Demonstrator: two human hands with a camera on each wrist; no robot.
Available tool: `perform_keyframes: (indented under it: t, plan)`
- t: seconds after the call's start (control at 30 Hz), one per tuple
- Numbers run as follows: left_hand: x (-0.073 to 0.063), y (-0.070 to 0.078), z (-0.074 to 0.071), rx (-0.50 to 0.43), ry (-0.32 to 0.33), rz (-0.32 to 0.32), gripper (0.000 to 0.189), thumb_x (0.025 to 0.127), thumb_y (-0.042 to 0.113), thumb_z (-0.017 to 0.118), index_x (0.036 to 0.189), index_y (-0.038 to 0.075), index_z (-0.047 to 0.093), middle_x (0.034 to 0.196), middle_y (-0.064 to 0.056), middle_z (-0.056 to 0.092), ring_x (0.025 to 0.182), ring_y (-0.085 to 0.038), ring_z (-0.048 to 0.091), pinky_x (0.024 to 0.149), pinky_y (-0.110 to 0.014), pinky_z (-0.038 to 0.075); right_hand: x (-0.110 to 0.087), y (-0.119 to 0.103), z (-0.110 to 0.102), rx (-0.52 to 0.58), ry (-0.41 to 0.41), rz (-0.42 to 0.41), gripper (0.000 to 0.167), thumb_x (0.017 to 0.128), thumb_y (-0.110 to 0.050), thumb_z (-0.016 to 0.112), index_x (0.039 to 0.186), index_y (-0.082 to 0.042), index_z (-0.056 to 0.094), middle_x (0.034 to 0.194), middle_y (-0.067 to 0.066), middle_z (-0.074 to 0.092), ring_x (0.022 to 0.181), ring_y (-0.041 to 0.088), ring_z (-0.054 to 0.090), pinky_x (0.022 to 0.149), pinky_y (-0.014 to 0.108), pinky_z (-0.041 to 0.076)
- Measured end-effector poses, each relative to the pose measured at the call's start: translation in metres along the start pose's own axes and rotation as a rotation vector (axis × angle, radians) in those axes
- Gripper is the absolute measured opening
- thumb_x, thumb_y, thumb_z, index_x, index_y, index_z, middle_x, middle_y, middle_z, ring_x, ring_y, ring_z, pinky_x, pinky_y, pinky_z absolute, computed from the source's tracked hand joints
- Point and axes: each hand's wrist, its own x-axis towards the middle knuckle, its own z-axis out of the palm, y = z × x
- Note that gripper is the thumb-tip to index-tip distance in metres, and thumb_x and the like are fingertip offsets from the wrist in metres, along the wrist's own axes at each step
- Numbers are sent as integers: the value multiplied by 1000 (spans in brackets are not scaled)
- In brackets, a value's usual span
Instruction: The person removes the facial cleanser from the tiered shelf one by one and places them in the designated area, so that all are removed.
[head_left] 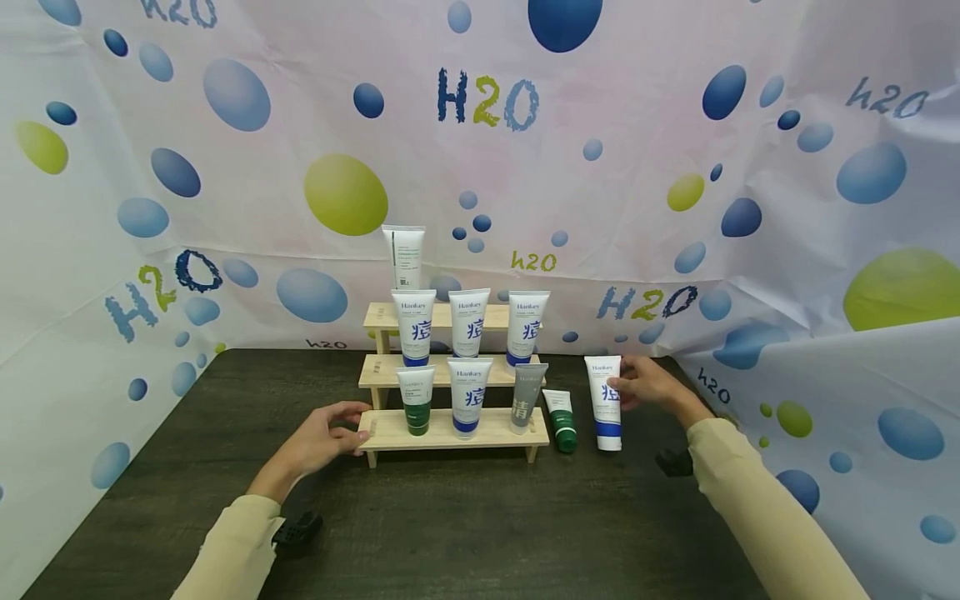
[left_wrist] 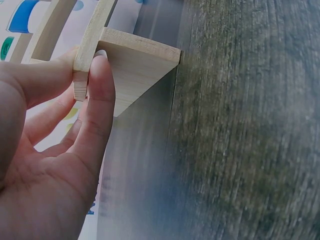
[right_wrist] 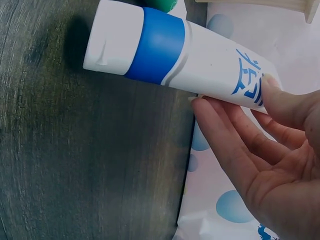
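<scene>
Right hand (head_left: 641, 385) has a white-and-blue tube (head_left: 603, 400) pinched near its flat end, thumb on the printed front and fingers behind; the tube is upright with its cap downward, at about three o'clock from the wooden rack (head_left: 441, 375), though whether the cap touches the counter (head_left: 465, 525) I cannot tell; left hand (head_left: 322, 437), at eight o'clock, grips the end of the lowest shelf (head_left: 491, 427) between thumb and fingers; the step in hand looks to be handling this one tube beside the rack while the rack is steadied; the next move, I judge, calls for a light hold on the tube, a firm one on the shelf, and care around the small green-and-white tube (head_left: 562, 421), which sits tilted on the counter between rack and held tube; towards eleven o'clock a tall white tube (head_left: 406, 254) stands on the top shelf; three tubes like the held one (head_left: 469, 325) line the middle shelf; the lowest shelf bears a short green-based tube (head_left: 417, 400), another white-and-blue one (head_left: 468, 396) at its middle, and a grey tube (head_left: 527, 398) towards its four o'clock end; the counter is dark with a wood grain; beyond it, from nine o'clock through twelve to three, hangs a pale, creased backdrop (head_left: 637, 108) printed with H2O lettering and blue and lime bubbles.
</scene>
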Motion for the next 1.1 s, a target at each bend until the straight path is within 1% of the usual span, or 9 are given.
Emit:
perform_keyframes:
  t: [0.07, 0.2, 0.4, 0.53, 0.63, 0.87, 1.1]
  plan:
    - [0, 0, 0, 5, 3, -7, 57, 99, 10, 70, 149, -4, 47, 140, -30, 51, 94, -18, 73, 82, -36, 60, 1, 2, 1, 17, 12, 5, 21, 105, -9, 58, 110, 9, 48, 103, 27, 67, 79, 23, 72, 80, 54, 62]
    - [-1, 0, 0, 3, -3, 4, 58, 99, 10, 69, 149, -5, 46, 140, -31, 50, 94, -19, 73, 82, -38, 60, 3, 5, 5, 44, 50, 32, 29, 105, -9, 58, 119, 14, 47, 107, 32, 67, 81, 26, 74, 78, 52, 62]
    - [-1, -1, -1, -4, -14, 32, 59, 99, 8, 68, 150, -8, 43, 140, -33, 49, 95, -21, 73, 81, -40, 60, 9, 10, 11, 49, 99, 91, 42, 105, -12, 60, 133, 16, 45, 117, 36, 64, 86, 29, 74, 75, 47, 63]
    - [0, -2, -1, 4, -13, 38, 58, 100, 9, 68, 150, -7, 43, 140, -32, 49, 95, -21, 73, 82, -41, 60, 12, 13, 15, 50, 110, 123, 48, 104, -13, 62, 138, 17, 44, 120, 36, 63, 89, 32, 74, 75, 46, 63]
    - [-1, -2, -1, 11, -10, 39, 58, 100, 9, 68, 150, -7, 44, 139, -32, 50, 94, -21, 73, 82, -40, 60, 13, 14, 17, 56, 114, 137, 50, 104, -13, 62, 139, 17, 44, 117, 35, 63, 89, 32, 74, 74, 46, 63]
    - [-1, 0, -1, 9, -4, 29, 58, 99, 9, 68, 150, -7, 44, 138, -32, 50, 92, -20, 73, 82, -42, 60, 16, 20, 24, 72, 138, 157, 48, 104, -13, 62, 138, 17, 46, 114, 33, 66, 84, 26, 73, 70, 42, 63]
    - [0, -2, 0, 6, -2, 27, 58, 99, 8, 68, 150, -7, 44, 138, -31, 50, 91, -20, 73, 82, -41, 60, 20, 26, 29, 60, 143, 176, 48, 104, -14, 62, 138, 16, 47, 111, 31, 67, 83, 26, 73, 67, 40, 63]
